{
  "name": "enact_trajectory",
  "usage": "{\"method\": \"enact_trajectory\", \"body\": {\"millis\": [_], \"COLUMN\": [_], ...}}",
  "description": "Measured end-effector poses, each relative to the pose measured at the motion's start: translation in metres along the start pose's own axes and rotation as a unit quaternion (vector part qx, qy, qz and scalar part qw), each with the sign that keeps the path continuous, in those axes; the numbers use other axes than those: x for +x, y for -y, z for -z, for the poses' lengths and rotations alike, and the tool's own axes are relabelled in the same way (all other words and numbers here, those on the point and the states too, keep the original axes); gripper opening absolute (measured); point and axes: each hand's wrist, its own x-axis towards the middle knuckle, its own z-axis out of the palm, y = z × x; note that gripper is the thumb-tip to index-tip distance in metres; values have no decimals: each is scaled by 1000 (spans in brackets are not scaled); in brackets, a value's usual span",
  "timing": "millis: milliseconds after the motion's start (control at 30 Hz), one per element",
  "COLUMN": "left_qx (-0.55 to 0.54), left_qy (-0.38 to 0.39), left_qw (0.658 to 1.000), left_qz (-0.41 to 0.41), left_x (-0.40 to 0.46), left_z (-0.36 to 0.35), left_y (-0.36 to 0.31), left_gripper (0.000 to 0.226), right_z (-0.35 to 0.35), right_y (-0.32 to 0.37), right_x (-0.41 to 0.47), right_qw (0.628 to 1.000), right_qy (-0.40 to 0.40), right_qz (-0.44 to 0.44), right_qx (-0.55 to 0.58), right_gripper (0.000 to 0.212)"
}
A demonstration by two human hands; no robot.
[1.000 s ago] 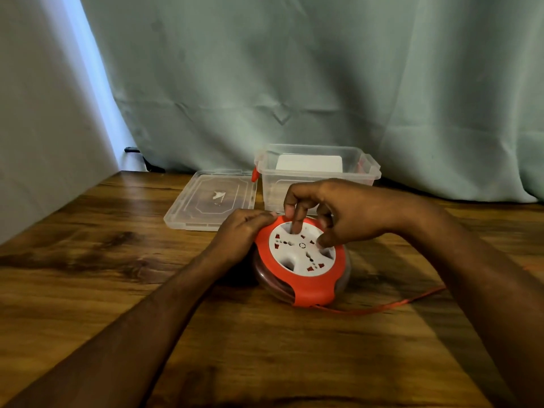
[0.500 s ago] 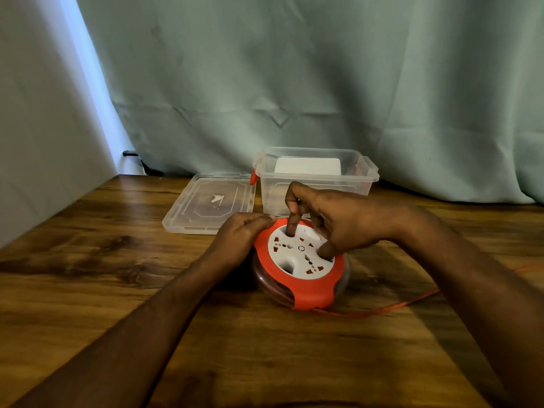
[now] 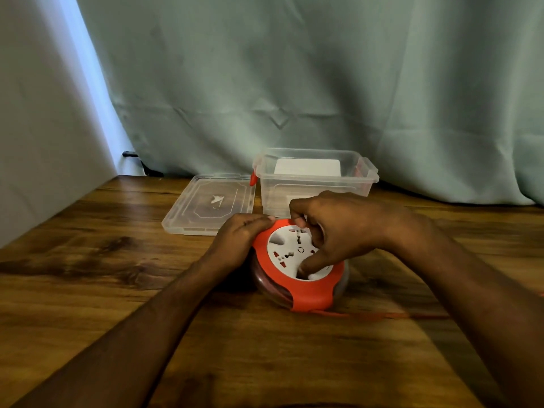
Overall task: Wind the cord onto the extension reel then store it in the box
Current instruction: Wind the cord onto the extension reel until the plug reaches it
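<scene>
A round extension reel (image 3: 309, 293) with an orange frame and a white socket face lies on the wooden table (image 3: 88, 275). My left hand (image 3: 238, 240) grips its left rim. My right hand (image 3: 338, 234) sits curled over the white face, with fingers pushed into its recesses. An orange cord (image 3: 382, 315) trails from the reel's front to the right along the table. The clear plastic box (image 3: 362, 179) stands open right behind the reel, with a white item inside.
The box's clear lid (image 3: 206, 207) lies flat to the left of the box. A pale green curtain (image 3: 323, 83) hangs behind the table. A grey wall (image 3: 38, 113) borders the left side.
My right hand has turned on the white face: the finger that was in the far recess now reaches the near one. The cord on the table lies straighter and nearer the reel.
</scene>
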Motion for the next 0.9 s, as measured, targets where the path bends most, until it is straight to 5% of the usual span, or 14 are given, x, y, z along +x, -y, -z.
{"method": "enact_trajectory", "body": {"millis": [333,900], "left_qx": [-4,27], "left_qy": [15,36], "left_qw": [1000,999], "left_qz": [-9,-21], "left_x": [-1,2], "left_z": [0,3], "left_y": [1,-2], "left_gripper": [32,34], "right_z": [5,5], "right_y": [-10,-7], "right_x": [2,-1], "right_qw": [997,989], "right_qy": [12,85], "right_qz": [16,70], "right_qx": [80,94], "right_gripper": [26,58]}}
